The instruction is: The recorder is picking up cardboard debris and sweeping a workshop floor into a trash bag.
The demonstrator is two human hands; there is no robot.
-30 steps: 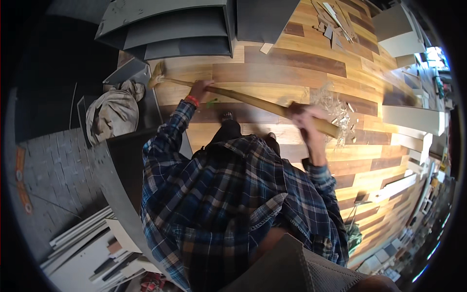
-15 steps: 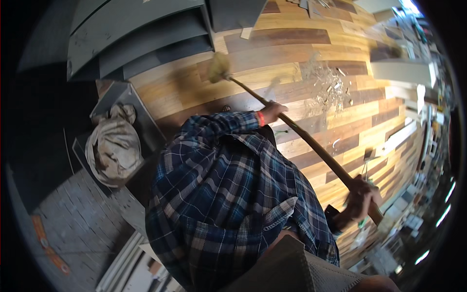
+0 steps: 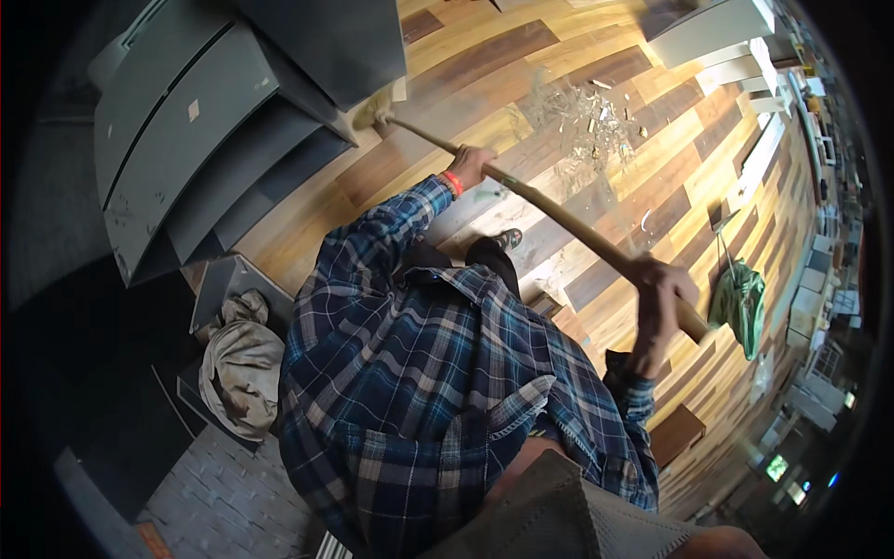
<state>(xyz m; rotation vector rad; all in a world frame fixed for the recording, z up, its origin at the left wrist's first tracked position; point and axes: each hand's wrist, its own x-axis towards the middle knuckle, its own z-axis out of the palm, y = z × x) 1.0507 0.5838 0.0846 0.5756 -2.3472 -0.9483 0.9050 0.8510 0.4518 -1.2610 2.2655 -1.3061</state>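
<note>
A broom with a long wooden handle (image 3: 568, 219) stretches slantwise in front of me. Its straw head (image 3: 372, 110) touches the floor beside the base of a grey cabinet. Wearing a red wristband, my left hand (image 3: 473, 165) is closed around the handle on the side nearer the head. My right hand (image 3: 659, 284) grips it close to the thick butt end, at the right. A pile of light shavings and scraps (image 3: 596, 121) lies on the floor beyond the handle, apart from the broom head.
A grey shelf unit (image 3: 196, 121) stands at the left. Below it, a grey box (image 3: 209, 289) holds a stained cloth bundle (image 3: 244, 373). A green bag (image 3: 740, 307) is at the right. Mixed light and dark planks form the floor (image 3: 643, 200).
The broom head has moved left and away from me, up to the cabinet base. Both hands have shifted left and farther off with the handle; the view has also turned.
</note>
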